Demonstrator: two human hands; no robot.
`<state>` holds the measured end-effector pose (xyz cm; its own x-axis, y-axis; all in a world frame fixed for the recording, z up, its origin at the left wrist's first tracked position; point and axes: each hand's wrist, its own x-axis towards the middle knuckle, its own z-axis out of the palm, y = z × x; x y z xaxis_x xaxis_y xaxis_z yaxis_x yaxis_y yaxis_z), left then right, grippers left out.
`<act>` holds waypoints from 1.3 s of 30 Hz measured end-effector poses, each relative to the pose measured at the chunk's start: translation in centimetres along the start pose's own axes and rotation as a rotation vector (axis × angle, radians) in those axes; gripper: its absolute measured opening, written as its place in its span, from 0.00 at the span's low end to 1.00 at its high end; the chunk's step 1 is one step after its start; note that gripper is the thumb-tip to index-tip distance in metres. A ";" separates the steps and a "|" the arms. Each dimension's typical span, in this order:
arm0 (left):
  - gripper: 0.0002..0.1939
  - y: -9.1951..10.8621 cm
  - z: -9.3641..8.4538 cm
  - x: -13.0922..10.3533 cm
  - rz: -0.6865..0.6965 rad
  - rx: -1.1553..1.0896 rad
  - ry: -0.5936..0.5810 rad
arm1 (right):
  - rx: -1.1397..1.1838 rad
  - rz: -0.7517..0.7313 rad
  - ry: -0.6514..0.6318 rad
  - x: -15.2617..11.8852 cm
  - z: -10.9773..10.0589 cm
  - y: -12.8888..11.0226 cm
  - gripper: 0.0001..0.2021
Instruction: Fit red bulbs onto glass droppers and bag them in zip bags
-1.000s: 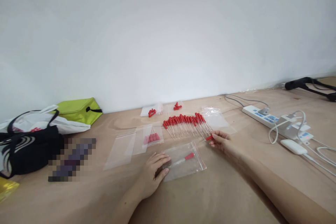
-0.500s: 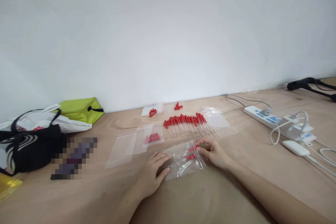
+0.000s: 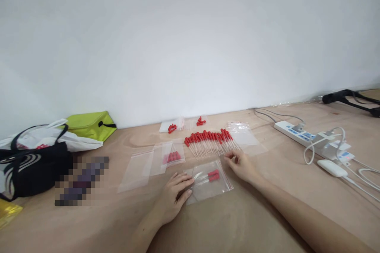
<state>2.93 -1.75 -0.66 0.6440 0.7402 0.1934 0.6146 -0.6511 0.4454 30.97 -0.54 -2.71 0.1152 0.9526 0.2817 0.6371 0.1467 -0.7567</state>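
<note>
L hand (image 3: 173,195) lies flat, fingers spread, pinning the near-left edge of a clear zip bag (image 3: 208,182) to the table (image 3: 252,213). It presses down, grips nothing. R hand (image 3: 242,165) sits at the bag's far-right corner, fingers loosely curled, half open, nothing held that I can see; fingertips just by the row of droppers (image 3: 209,142). Inside the bag: two red-bulb droppers (image 3: 211,175), side by side, bulbs to the right. The loose row lies just beyond the bag, red bulbs away from the person, glass tips nearer.

Left of the row, a 2nd bag (image 3: 173,155) w/ several red bulbs in it, overlapping empty bags (image 3: 138,168) further left. Near the wall, two small bags w/ red caps (image 3: 171,127); count unclear. More clear bags (image 3: 245,136) right of the row.

Far left: black bag (image 3: 32,168), white plastic bag (image 3: 44,136), green pouch (image 3: 89,124). Right: power strip (image 3: 311,140) w/ plugs and cables.
</note>
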 end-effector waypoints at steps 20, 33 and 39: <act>0.13 0.0 0.9 1.3 0.027 0.032 0.041 | -0.159 0.241 0.125 7.4 -0.6 -1.6 0.30; 0.16 0.1 -0.1 1.1 0.032 -0.011 -0.012 | 0.681 0.292 0.286 -0.7 0.1 0.1 0.30; 0.17 0.2 -0.1 1.1 0.014 0.017 -0.025 | 0.786 0.296 0.286 -1.1 0.8 -0.3 0.28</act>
<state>3.77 -1.06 -0.29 0.6634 0.7269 0.1774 0.6131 -0.6640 0.4280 30.04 -1.38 -3.23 0.4459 0.8926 0.0668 -0.1449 0.1456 -0.9787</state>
